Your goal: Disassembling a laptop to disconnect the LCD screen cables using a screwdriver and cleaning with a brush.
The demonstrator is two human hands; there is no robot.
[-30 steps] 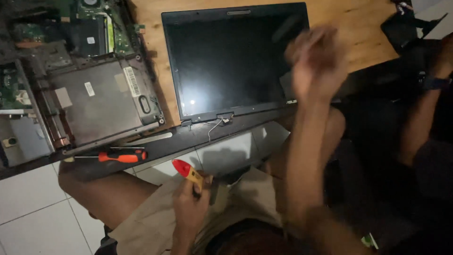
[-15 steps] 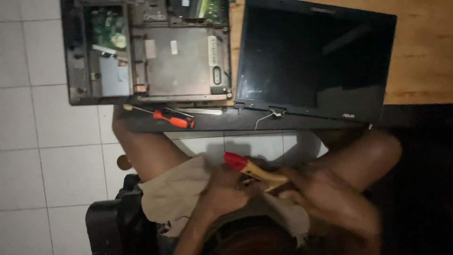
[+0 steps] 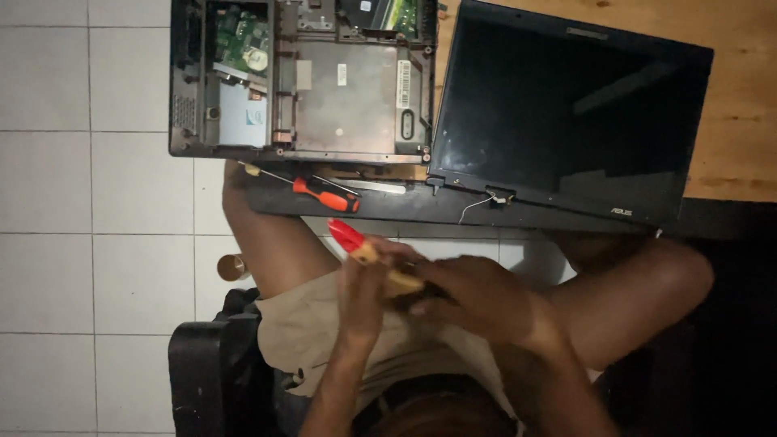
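Head view: both our hands — left hand (image 3: 362, 293), right hand (image 3: 477, 298) — clasp a red-tipped, yellow-handled tool (image 3: 368, 254); it looks light and rigid, best held by its handle, at six o'clock of the screwdriver (image 3: 325, 194).

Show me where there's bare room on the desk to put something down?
Bare wood shows right of the detached screen, along the desk edge. It is crowded left: the opened laptop base, the red screwdriver on the front strip, both hands below.
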